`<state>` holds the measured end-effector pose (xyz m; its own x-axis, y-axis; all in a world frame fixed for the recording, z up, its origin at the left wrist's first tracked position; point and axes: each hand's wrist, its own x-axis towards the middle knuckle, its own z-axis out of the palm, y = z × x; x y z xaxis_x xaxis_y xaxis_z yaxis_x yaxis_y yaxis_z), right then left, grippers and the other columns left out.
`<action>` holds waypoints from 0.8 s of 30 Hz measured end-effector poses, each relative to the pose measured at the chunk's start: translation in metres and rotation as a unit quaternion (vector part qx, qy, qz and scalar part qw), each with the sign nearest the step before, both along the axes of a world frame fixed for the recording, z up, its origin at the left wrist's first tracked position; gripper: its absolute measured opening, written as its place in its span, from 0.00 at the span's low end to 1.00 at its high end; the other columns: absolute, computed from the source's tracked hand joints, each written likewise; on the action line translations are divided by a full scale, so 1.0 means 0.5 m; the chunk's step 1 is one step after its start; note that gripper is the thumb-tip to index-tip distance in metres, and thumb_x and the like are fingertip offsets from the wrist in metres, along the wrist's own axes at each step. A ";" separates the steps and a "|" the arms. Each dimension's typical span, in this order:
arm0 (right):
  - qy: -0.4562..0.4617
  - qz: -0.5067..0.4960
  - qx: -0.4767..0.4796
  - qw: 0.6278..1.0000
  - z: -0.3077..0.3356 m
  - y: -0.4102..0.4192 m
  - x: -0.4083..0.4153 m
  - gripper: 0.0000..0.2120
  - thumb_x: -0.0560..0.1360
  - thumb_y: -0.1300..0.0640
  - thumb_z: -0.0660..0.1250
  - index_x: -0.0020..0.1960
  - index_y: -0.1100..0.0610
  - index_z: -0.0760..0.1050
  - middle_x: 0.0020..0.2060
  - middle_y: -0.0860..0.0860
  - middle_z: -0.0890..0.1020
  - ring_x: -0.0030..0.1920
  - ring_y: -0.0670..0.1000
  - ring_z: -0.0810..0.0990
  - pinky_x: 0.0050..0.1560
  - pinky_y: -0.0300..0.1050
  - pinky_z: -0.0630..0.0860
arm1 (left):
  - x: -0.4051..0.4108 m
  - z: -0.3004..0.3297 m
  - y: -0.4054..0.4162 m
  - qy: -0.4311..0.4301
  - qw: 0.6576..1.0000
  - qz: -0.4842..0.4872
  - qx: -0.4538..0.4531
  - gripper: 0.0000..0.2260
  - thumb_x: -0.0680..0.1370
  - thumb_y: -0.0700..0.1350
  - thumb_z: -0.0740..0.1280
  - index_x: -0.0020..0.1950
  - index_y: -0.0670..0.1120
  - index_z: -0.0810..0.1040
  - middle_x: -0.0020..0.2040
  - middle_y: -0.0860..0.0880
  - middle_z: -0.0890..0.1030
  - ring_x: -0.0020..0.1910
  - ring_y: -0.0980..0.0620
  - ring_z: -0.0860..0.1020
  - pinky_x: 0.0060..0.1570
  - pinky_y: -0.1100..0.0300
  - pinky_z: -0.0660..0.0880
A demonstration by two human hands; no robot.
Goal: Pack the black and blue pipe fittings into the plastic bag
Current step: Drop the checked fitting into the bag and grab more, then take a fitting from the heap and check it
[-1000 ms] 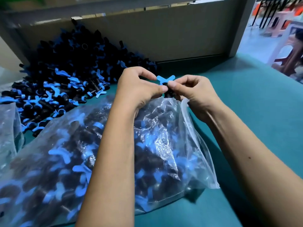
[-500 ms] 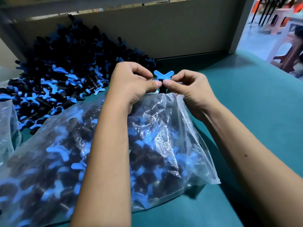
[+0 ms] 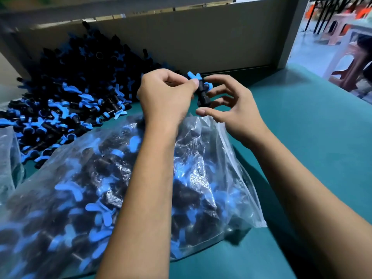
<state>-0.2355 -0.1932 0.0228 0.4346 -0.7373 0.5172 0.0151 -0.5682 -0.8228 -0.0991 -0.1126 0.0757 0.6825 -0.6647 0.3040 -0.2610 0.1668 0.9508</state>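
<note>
Left hand (image 3: pixel 165 93) is pinching the fitting (image 3: pixel 202 93) while the right hand (image 3: pixel 231 105) is hovering, fingers loose; ideally it is spreading the bag (image 3: pixel 201 178) mouth for a clean drop.

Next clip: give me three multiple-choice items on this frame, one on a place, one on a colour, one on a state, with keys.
1. Where is the loose pile of fittings?
A. left of the plastic bag's mouth
B. right of the bag
C. inside the bag

2. What colour is the table top?
A. red
B. teal
C. white

3. What is the left hand doing?
A. lying flat
B. hanging idle
C. pinching a fitting

Key: 1 A, it lies against the cardboard wall; 2 B, bare teal surface; 3 C, fingertips on its blue wing.
</note>
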 end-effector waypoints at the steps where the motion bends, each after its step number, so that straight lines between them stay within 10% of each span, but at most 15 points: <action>1: -0.002 -0.008 -0.016 1.000 0.000 0.001 0.002 0.26 0.67 0.61 0.81 0.63 0.52 0.79 0.45 0.47 0.83 0.42 0.48 0.81 0.42 0.38 0.77 | -0.007 0.001 0.001 -0.023 1.000 -0.002 0.007 0.06 0.66 0.44 0.79 0.34 0.45 0.84 0.34 0.47 0.85 0.39 0.44 0.86 0.49 0.46 0.84; 8: -0.114 -0.063 0.147 0.980 -0.006 -0.015 0.001 0.09 0.79 0.62 0.64 0.49 0.62 0.83 0.37 0.57 0.84 0.32 0.53 0.83 0.34 0.47 0.78 | -0.014 0.013 0.006 -0.151 0.985 -0.076 0.021 0.06 0.75 0.35 0.70 0.42 0.44 0.84 0.37 0.47 0.85 0.36 0.49 0.83 0.44 0.56 0.80; 13: -0.109 -0.115 0.342 0.926 -0.016 -0.054 -0.045 0.12 0.76 0.59 0.56 0.40 0.57 0.77 0.28 0.53 0.75 0.24 0.49 0.64 0.23 0.34 0.58 | -0.003 0.021 0.040 -0.348 0.882 -0.274 0.161 0.40 0.62 0.26 0.50 0.51 0.65 0.85 0.58 0.54 0.81 0.50 0.58 0.76 0.43 0.67 0.69; 19: 0.017 -0.082 0.311 0.947 -0.016 -0.062 -0.086 0.09 0.74 0.60 0.59 0.34 0.56 0.67 0.25 0.53 0.65 0.29 0.49 0.55 0.29 0.38 0.51 | 0.002 0.017 0.039 -0.340 0.907 -0.189 0.159 0.07 0.63 0.41 0.64 0.30 0.50 0.79 0.48 0.40 0.85 0.48 0.40 0.82 0.49 0.47 0.81; 24: 0.132 0.206 0.304 0.921 0.008 -0.005 -0.072 0.06 0.78 0.57 0.66 0.42 0.57 0.76 0.31 0.55 0.77 0.28 0.48 0.65 0.25 0.34 0.59 | 0.011 0.035 0.037 -0.286 0.954 -0.092 0.010 0.11 0.62 0.35 0.63 0.27 0.51 0.76 0.36 0.45 0.85 0.38 0.42 0.84 0.39 0.45 0.81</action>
<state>-0.2717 -0.1956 0.0267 0.7938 -0.5999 -0.1001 -0.1199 0.0069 -0.9928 -0.0938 -0.0940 0.0932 0.2797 -0.7674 0.5769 -0.7063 0.2426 0.6651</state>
